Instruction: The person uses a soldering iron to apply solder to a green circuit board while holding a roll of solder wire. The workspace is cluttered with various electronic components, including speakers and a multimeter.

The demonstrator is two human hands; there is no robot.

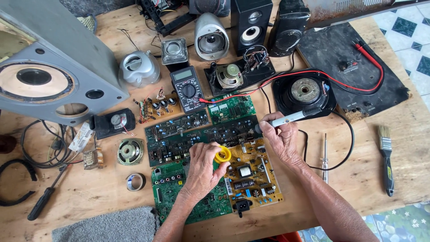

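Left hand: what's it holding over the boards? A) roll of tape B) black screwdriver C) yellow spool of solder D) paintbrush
C: the left hand pinches a small yellow spool of solder above the yellow-brown circuit board, while the right hand grips the soldering iron; the screwdriver, paintbrush and tape roll lie untouched on the table.

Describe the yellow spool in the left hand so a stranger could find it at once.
Start at the cluster of circuit boards in the middle of the wooden table. Over them the left hand pinches a small yellow spool, beside the yellow-brown board. It is the only bright yellow ring; the tape roll nearby is white.
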